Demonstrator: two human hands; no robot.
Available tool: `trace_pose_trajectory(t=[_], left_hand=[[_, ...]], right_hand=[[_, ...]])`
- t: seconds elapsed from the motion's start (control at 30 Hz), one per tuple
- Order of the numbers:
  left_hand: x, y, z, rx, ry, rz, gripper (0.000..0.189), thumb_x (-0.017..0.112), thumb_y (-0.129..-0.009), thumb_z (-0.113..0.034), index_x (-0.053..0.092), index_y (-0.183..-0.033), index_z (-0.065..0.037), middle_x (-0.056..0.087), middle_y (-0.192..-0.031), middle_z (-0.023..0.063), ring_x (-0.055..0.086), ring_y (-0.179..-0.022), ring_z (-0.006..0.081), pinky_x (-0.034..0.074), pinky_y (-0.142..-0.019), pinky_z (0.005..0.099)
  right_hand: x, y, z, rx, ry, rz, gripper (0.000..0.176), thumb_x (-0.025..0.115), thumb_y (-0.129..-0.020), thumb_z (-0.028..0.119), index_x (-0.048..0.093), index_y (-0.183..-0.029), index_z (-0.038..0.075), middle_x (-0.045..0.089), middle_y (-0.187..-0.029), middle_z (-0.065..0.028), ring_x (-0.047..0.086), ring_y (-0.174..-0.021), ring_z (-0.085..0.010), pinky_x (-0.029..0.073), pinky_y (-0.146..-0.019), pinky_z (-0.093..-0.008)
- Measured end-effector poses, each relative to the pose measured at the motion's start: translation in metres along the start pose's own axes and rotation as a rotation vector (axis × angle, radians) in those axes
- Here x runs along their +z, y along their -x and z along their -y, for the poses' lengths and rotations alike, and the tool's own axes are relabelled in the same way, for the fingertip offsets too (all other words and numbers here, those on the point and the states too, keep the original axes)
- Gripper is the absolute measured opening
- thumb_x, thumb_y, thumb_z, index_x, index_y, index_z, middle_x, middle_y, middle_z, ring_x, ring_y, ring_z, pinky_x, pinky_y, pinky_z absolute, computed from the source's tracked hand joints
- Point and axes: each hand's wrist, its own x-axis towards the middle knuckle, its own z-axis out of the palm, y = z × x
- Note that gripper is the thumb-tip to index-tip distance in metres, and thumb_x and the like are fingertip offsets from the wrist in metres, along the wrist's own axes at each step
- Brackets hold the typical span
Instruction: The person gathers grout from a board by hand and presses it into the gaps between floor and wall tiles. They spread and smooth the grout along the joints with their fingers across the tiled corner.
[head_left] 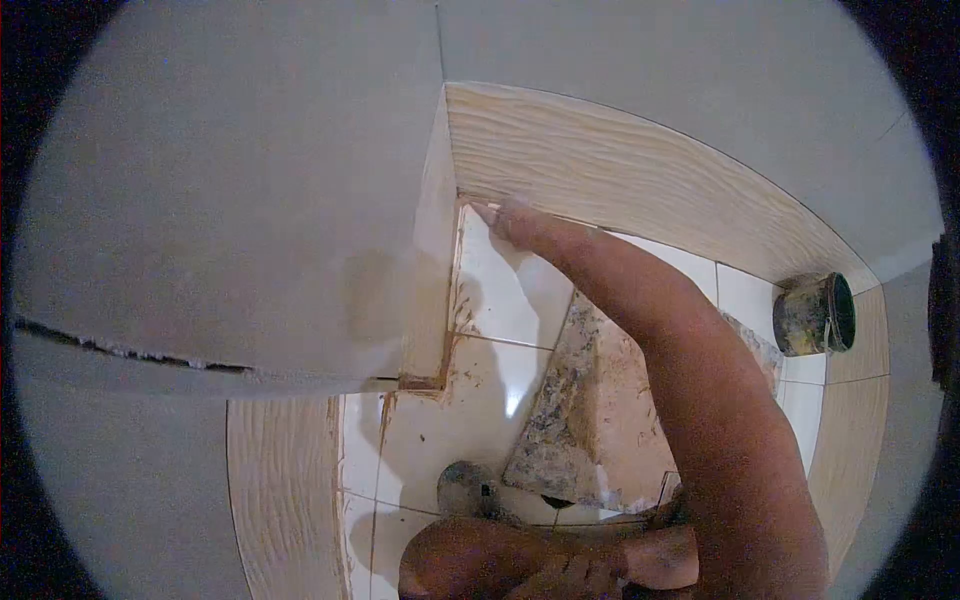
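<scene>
My right hand (pixel 505 220) reaches across to the inner corner. A finger stretches out to touch the brown-smeared joint where the white floor tile (pixel 505 290) meets the wavy cream wall tile (pixel 600 155). Its other fingers are partly hidden, and I see no tool in it. Brown paste (pixel 447 370) marks the joint along the wall's edge. At the bottom, in shadow beside my bent knee (pixel 465 560), is what looks like my left hand (pixel 580 578); its fingers are too dark to read.
A dirty bucket (pixel 815 315) lies or leans by the right wall. Under my arm is a paste-stained board or sheet (pixel 620 410) on the floor. A round grey thing (pixel 465 490) sits near my knee. The grey wall (pixel 230 200) juts out at left, with a dark crack (pixel 130 350).
</scene>
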Motion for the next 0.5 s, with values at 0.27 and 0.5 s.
trace_pose_trajectory(t=[0.27, 0.5], left_hand=[[0.004, 0.029, 0.001, -0.065, -0.009, -0.007, 0.029, 0.053, -0.085, -0.024, 0.057, -0.107, -0.006, 0.055, -0.093, 0.0170, 0.055, -0.089, 0.0313, 0.047, -0.079, 0.0438], [0.005, 0.037, -0.002, -0.075, -0.032, -0.016, 0.030, 0.054, -0.084, -0.024, 0.057, -0.107, -0.006, 0.055, -0.093, 0.0172, 0.055, -0.089, 0.0316, 0.047, -0.079, 0.0437]], right_hand=[[0.038, 0.030, -0.041, -0.035, -0.092, -0.101, 0.072, 0.050, -0.089, 0.015, 0.007, -0.147, 0.017, 0.067, -0.093, -0.0148, 0.066, -0.077, -0.0287, 0.051, -0.065, -0.0394], [0.061, 0.079, -0.062, 0.168, -0.495, 0.008, 0.075, 0.055, -0.085, 0.020, 0.011, -0.146, 0.013, 0.063, -0.104, -0.0207, 0.062, -0.091, -0.0334, 0.049, -0.076, -0.0422]])
